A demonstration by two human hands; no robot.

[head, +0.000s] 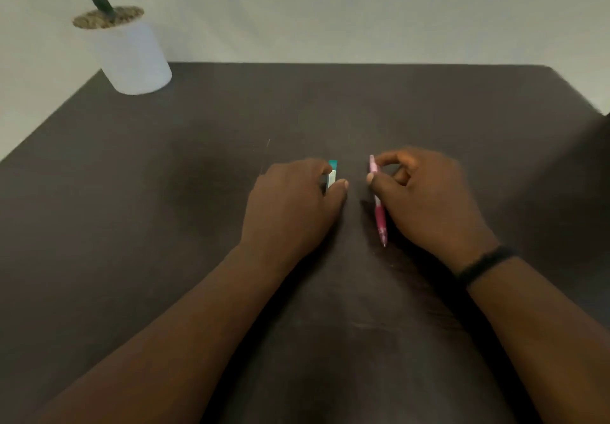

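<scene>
My left hand [293, 205] pinches a small teal and white tube-like object [332, 174] between thumb and fingers, low over the dark table [165, 225]; most of the object is hidden by the fingers. To its right, my right hand [425, 205] pinches a pink pen [379, 215] near its upper end between thumb and forefinger. The pen points toward me, its tip close to the tabletop. A black band sits on my right wrist. The two hands are a short gap apart at the table's middle.
A white cylindrical pot [130, 57] with a dark plant stem stands at the table's far left corner. A pale wall runs behind the table. The table's far edge and right corner are in view.
</scene>
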